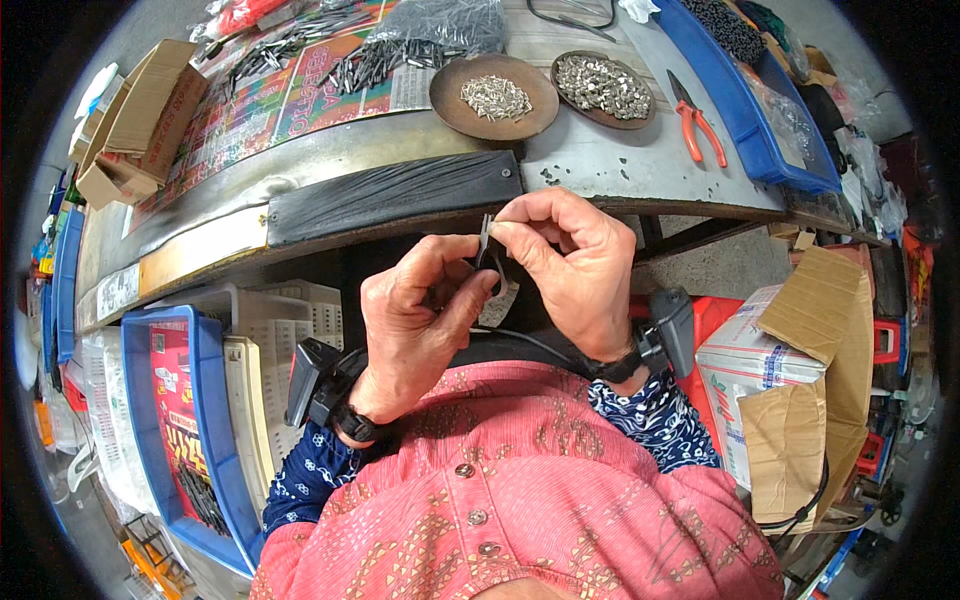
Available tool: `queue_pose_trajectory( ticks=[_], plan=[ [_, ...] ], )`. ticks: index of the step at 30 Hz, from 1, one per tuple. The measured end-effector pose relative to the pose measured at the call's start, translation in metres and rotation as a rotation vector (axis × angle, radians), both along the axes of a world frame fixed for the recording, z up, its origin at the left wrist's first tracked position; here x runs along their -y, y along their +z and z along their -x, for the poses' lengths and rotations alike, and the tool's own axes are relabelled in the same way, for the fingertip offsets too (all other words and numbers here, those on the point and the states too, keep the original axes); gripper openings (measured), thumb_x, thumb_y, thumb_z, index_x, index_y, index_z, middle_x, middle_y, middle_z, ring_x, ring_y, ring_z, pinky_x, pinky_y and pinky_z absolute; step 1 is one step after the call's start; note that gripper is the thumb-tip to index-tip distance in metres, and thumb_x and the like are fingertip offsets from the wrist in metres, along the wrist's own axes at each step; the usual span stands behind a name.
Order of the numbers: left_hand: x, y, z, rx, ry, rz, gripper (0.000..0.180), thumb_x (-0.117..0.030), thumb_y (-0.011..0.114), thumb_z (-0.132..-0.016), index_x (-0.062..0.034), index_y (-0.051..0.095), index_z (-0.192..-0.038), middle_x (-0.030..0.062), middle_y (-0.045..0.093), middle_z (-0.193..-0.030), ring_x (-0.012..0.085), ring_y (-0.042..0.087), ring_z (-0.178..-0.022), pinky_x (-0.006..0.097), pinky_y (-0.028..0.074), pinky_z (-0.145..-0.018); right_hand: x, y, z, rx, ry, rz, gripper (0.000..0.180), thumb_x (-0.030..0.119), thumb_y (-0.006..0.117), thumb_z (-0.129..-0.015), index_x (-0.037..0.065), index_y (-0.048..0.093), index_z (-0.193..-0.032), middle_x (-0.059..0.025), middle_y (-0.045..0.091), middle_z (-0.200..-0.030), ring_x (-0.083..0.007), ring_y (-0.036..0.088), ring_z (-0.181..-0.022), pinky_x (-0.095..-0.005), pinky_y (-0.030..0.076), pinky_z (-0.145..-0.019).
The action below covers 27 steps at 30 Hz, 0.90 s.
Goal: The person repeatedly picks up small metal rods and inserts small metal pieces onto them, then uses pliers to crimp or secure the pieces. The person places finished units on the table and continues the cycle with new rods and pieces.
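My left hand [418, 308] grips a small dark slender part [485, 246] upright between thumb and fingers, just off the bench's front edge. Thumb and forefinger of my right hand [578, 268] are pinched together at the top of that part; whatever they hold is too small to make out. Beyond my hands, a round brown dish [450, 118] bears a heap of short silvery pins [497, 97]. A second dish [562, 100] beside it is filled with small metal pieces [603, 84]. Pliers with red handles [698, 132] lie to the right of it.
Many loose black parts [385, 65] are spread on printed sheets at the far left. An open cardboard box [150, 120] stands at the bench's left end. Blue bins flank me: one [225, 440] low at left, one [745, 110] on the right. A carton [770, 385] sits low at right.
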<state>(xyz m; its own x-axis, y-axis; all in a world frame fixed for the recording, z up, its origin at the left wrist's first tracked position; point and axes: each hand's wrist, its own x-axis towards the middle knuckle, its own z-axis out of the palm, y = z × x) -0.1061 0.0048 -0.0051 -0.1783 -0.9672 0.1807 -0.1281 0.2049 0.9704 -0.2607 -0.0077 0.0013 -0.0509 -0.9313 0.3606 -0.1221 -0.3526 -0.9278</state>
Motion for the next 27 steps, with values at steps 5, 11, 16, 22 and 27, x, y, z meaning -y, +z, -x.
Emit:
queue_pose_trajectory(
  ticks=[5, 11, 16, 22, 27],
  plan=[
    [0.001, -0.001, -0.001, -0.005, -0.021, 0.011, 0.018, 0.001, 0.069, -0.083, -0.0008, 0.062, -0.1, -0.001, 0.06, -0.063, 0.0008, 0.049, -0.046, 0.019, 0.037, -0.041, 0.009, -0.003, 0.007, 0.298, 0.189, -0.277, 0.009, 0.005, 0.07, -0.085, -0.001, 0.065, -0.089, -0.0001, 0.064, -0.074, -0.0056, 0.057, -0.063, -0.0197, 0.047, -0.057],
    [0.003, -0.006, -0.001, 0.046, -0.029, 0.068, 0.018, 0.003, 0.068, -0.081, -0.0002, 0.062, -0.097, 0.0018, 0.06, -0.064, 0.0032, 0.054, -0.053, 0.02, 0.042, -0.048, 0.011, -0.003, 0.016, 0.307, 0.296, -0.317, 0.011, 0.004, 0.069, -0.084, 0.0, 0.065, -0.094, 0.0006, 0.064, -0.079, -0.0038, 0.056, -0.065, -0.0181, 0.046, -0.057],
    [0.008, -0.003, 0.003, 0.04, -0.003, 0.136, 0.014, 0.003, 0.064, -0.085, 0.0008, 0.061, -0.099, 0.0021, 0.062, -0.074, 0.0041, 0.057, -0.063, 0.019, 0.046, -0.058, 0.009, 0.003, 0.015, 0.249, 0.291, -0.266, 0.011, 0.001, 0.068, -0.085, -0.001, 0.065, -0.095, 0.0015, 0.064, -0.082, -0.0034, 0.058, -0.074, -0.0193, 0.049, -0.065],
    [0.012, 0.007, 0.008, -0.02, -0.034, -0.018, 0.011, -0.002, 0.061, -0.091, 0.0013, 0.059, -0.101, 0.0006, 0.061, -0.079, 0.0036, 0.054, -0.065, 0.017, 0.045, -0.058, 0.008, 0.004, 0.012, 0.28, 0.26, -0.268, 0.011, 0.001, 0.067, -0.086, -0.001, 0.064, -0.096, -0.0007, 0.064, -0.083, -0.0044, 0.058, -0.072, -0.0193, 0.049, -0.063],
    [0.02, 0.003, 0.015, 0.074, 0.02, 0.229, 0.009, 0.003, 0.062, -0.088, 0.0011, 0.059, -0.096, 0.0025, 0.061, -0.07, 0.0035, 0.055, -0.063, 0.02, 0.045, -0.056, 0.014, 0.005, 0.026, 0.126, 0.18, -0.216, 0.009, 0.003, 0.067, -0.086, -0.001, 0.064, -0.093, 0.0001, 0.064, -0.082, -0.0039, 0.057, -0.073, -0.0197, 0.048, -0.064]
  ],
)
